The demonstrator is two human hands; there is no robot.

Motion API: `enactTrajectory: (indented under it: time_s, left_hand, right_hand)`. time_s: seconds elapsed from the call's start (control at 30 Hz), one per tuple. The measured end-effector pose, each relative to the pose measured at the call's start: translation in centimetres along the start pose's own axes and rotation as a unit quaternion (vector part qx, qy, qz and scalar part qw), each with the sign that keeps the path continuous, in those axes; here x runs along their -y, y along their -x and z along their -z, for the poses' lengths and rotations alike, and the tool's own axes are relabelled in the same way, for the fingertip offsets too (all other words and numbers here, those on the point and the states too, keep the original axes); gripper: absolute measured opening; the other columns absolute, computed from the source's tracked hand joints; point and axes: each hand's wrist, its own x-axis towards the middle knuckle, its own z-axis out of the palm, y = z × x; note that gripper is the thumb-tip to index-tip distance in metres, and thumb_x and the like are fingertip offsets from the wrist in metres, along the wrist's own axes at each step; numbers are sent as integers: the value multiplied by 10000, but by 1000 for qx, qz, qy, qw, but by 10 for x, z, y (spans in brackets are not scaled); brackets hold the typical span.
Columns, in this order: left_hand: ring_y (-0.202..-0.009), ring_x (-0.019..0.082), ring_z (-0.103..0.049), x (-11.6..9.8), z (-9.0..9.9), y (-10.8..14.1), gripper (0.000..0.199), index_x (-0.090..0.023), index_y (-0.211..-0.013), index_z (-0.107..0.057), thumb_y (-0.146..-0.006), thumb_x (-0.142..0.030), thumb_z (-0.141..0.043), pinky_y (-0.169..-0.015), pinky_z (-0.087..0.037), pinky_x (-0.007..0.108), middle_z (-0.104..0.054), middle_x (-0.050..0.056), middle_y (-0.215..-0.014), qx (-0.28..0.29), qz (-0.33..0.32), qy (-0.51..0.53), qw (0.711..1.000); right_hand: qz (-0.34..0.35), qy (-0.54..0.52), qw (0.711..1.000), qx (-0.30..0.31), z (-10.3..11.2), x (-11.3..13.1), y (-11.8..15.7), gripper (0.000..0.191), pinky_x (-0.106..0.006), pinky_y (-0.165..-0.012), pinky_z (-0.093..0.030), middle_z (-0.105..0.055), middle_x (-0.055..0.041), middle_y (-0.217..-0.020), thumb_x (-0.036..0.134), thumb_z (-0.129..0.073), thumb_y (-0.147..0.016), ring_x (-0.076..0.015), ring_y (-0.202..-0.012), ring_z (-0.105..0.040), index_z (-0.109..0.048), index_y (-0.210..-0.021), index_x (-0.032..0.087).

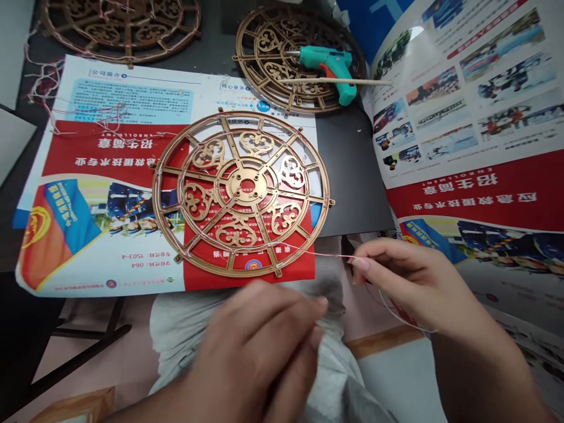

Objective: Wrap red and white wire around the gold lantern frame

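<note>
A round gold openwork frame [252,166] with spokes and scroll ornaments lies on the printed sheet in front of me. Thin red and white wires [324,255] run along its rings, and a length leaves the lower right rim. My right hand [409,279] pinches that length between thumb and forefinger, right of the frame; the tail loops below the hand. Near the frame's lower edge is my left hand [264,346], apart from it and slightly blurred. Its fingers are closed together, and whatever they may hold is hidden.
Two more round frames lie at the back, one on the left [127,29], the other [264,64] under a teal glue gun [328,61] with a glue stick [365,81]. Tangled wire [48,82] lies at left. A printed brochure [440,158] stands at right.
</note>
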Motion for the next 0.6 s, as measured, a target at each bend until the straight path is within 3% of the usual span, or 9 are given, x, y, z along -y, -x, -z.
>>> enactTrajectory:
  time_s: [0.1,0.2,0.43,0.6]
  left_hand:
    - [-1044,211,-645,13,22,-8,368,-187,-1322,-684,-966,-100,-644,-940,-506,395,-723,76,-1163,-22,-25,-246,969]
    - [-961,265,-630,32,33,-13,352,-219,-1291,-722,-958,-124,-658,-850,-495,463,-707,103,-1151,-4,-4,-336,942]
    - [-1097,311,-632,49,35,-9,338,-237,-1264,-758,-947,-140,-691,-933,-511,483,-667,132,-1235,14,-37,-357,933]
    - [-1085,296,-629,48,34,-11,293,-261,-1224,-763,-954,-177,-687,-938,-492,473,-659,111,-1245,0,-5,-327,945]
  right_hand:
    - [28,31,999,-5,5,4,-7,244,-186,-588,-487,-679,1,-763,436,-703,-988,-101,-673,-624,-725,-858,232]
    - [31,54,998,-10,10,5,-13,240,-187,-505,-423,-666,8,-739,459,-701,-982,-89,-593,-552,-737,-885,242]
    - [35,70,995,-58,14,15,-24,215,-186,-499,-425,-685,6,-702,465,-743,-941,-107,-598,-575,-765,-888,259]
    - [40,75,993,-76,12,23,-30,204,-186,-485,-431,-714,-5,-717,458,-775,-912,-108,-574,-579,-781,-886,256]
